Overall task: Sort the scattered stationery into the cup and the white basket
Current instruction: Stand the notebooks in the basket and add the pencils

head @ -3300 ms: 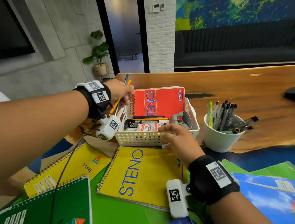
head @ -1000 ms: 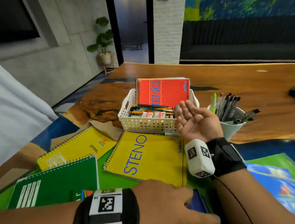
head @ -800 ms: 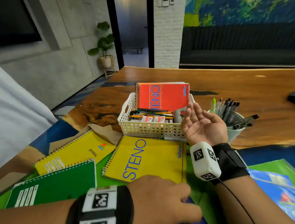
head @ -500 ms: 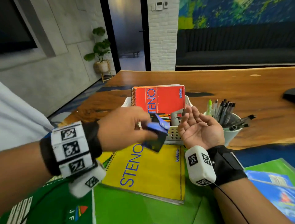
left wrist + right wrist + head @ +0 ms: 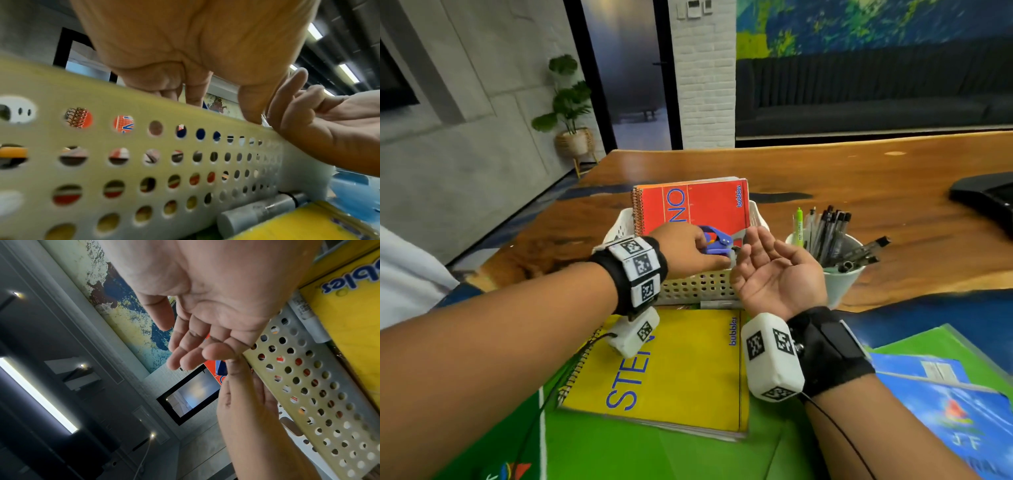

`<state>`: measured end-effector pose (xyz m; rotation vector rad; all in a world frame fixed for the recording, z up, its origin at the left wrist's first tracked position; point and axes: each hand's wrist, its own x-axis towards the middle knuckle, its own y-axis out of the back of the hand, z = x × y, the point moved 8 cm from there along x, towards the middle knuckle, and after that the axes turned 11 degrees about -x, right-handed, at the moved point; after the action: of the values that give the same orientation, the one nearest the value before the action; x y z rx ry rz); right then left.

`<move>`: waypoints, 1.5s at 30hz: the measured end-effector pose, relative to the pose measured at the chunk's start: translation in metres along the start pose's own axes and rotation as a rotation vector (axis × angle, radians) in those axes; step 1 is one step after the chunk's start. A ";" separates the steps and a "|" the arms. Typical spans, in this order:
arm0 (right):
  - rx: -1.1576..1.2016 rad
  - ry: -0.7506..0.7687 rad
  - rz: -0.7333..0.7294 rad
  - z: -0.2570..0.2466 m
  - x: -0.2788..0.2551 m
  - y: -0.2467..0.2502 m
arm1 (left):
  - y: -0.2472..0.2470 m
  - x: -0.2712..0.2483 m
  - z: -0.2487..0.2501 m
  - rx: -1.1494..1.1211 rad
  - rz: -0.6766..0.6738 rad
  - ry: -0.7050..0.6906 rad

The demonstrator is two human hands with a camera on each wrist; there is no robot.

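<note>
My left hand (image 5: 709,253) grips a blue stapler-like tool (image 5: 717,240) just over the front right part of the white basket (image 5: 698,286). A red STENO notebook (image 5: 698,205) stands against the basket's back wall, with pencils and small boxes below it. My right hand (image 5: 774,253) lies palm up and holds nothing, its fingers relaxed, touching the basket's right front corner. In the right wrist view its palm (image 5: 216,296) is bare beside the perforated basket wall (image 5: 312,374). The white cup (image 5: 840,287) full of pens stands right of the basket.
A yellow STENO notebook (image 5: 674,370) lies in front of the basket, with a grey marker (image 5: 719,304) between them. Green and blue books (image 5: 941,394) cover the near table. A dark object (image 5: 986,198) sits at the far right edge.
My left hand picked the blue tool up from the near table and carried it forward to the basket. The right hand has stayed palm up by the basket corner.
</note>
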<state>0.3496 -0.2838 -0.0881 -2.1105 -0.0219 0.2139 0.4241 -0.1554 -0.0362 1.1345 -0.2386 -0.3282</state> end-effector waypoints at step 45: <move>-0.077 -0.044 -0.004 0.005 -0.004 -0.005 | 0.004 0.017 -0.006 -0.406 -0.132 0.314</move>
<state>0.3452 -0.2773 -0.0860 -2.1822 -0.0612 0.2615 0.4428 -0.1556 -0.0342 0.7856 0.1767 -0.2940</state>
